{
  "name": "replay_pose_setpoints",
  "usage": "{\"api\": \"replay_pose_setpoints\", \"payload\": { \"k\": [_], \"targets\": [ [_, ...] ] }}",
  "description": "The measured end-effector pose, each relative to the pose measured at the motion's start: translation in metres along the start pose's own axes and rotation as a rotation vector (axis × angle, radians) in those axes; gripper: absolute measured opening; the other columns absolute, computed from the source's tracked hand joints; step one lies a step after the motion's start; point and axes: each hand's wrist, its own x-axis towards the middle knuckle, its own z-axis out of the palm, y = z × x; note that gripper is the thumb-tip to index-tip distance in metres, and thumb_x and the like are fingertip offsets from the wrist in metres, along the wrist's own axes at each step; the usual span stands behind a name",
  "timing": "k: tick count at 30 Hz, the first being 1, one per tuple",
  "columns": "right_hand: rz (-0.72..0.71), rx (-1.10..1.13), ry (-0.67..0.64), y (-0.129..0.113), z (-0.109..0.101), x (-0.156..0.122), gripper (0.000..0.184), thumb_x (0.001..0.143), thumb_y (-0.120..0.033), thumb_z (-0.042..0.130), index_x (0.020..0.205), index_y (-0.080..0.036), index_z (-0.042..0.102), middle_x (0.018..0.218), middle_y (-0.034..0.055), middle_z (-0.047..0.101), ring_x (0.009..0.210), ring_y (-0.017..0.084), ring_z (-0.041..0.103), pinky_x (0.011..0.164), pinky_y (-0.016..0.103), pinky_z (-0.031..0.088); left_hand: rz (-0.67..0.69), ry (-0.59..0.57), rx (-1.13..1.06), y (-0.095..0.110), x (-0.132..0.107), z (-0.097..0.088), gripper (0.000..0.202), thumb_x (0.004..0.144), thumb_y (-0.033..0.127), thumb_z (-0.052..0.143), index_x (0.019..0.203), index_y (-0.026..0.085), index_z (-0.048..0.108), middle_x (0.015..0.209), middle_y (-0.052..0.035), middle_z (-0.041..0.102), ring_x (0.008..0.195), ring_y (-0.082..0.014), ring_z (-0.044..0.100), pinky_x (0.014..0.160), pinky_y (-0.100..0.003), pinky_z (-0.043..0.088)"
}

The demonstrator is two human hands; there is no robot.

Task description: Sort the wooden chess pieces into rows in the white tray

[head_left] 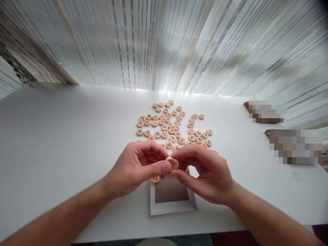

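Note:
Between my two hands is a round wooden Chinese chess piece (174, 164) with a red character, turned toward me. My left hand (139, 167) pinches its left side, the thumb lying across its face. The thumb and forefinger of my right hand (205, 171) close on its right side. Under my left hand, a second red-marked piece (155, 179) shows at the upper left corner of a shallow white box (174, 207); whether it rests there or is held by hidden fingers, I cannot tell. The box's visible brown inside holds no pieces; its far end is hidden.
Beyond my hands, many wooden pieces (164, 134) with red or black characters are spread on the white table (89, 136). Several plain-faced pieces (155, 106) lie farthest back. Two blurred-out framed items (294, 147) stand at the right. A striped string curtain (153, 44) hangs behind.

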Motion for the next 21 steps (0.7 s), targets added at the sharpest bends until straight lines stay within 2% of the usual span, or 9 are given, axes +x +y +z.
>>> {"api": "replay_pose_setpoints", "payload": {
  "k": [5,10,12,16,21],
  "targets": [
    [-0.026,-0.068,0.013,0.0007,-0.0019,0.0026,0.028,0.088,-0.010,0.084,0.110,-0.020,0.071,0.082,0.0021,0.074,0.062,0.014,0.070,0.057,0.025,0.060,0.026,0.037,0.088,0.0008,0.0001,-0.0014,0.024,0.084,0.033,0.093,0.094,0.013,0.085,0.072,-0.0061,0.078,0.061,-0.0155,0.071,0.055,-0.024,0.060],
    [-0.147,-0.184,-0.037,-0.0013,-0.0045,0.0072,0.025,0.092,-0.010,0.077,0.116,-0.019,0.075,0.089,0.0057,0.078,0.066,0.014,0.070,0.063,0.027,0.060,0.072,0.048,0.179,-0.0017,-0.0001,-0.0041,0.017,0.086,0.027,0.091,0.090,0.012,0.085,0.075,-0.0075,0.080,0.065,-0.0158,0.073,0.062,-0.024,0.063],
    [-0.171,-0.249,-0.031,-0.0018,-0.0047,0.0080,0.022,0.093,-0.010,0.077,0.114,-0.019,0.075,0.086,0.0048,0.078,0.064,0.013,0.070,0.062,0.026,0.059,0.101,0.079,0.187,-0.0031,-0.0005,-0.0047,0.016,0.089,0.026,0.087,0.097,0.012,0.084,0.081,-0.0080,0.082,0.072,-0.0169,0.077,0.067,-0.025,0.066],
    [-0.227,-0.396,-0.022,-0.0011,-0.0028,0.0070,0.018,0.095,-0.012,0.076,0.110,-0.021,0.072,0.083,0.0025,0.076,0.061,0.012,0.066,0.060,0.024,0.057,0.119,0.113,0.184,-0.0057,-0.0008,-0.0049,0.029,0.089,0.025,0.087,0.114,0.015,0.077,0.088,-0.0069,0.083,0.078,-0.0190,0.081,0.070,-0.026,0.068],
    [-0.241,-0.498,-0.001,-0.0007,-0.0002,0.0052,0.014,0.094,-0.014,0.074,0.104,-0.022,0.068,0.077,0.0002,0.070,0.059,0.012,0.062,0.057,0.023,0.053,0.124,0.127,0.260,-0.0078,-0.0010,-0.0049,0.030,0.091,0.027,0.085,0.117,0.014,0.074,0.085,-0.0073,0.083,0.076,-0.0197,0.081,0.069,-0.026,0.068]
  ]
}}
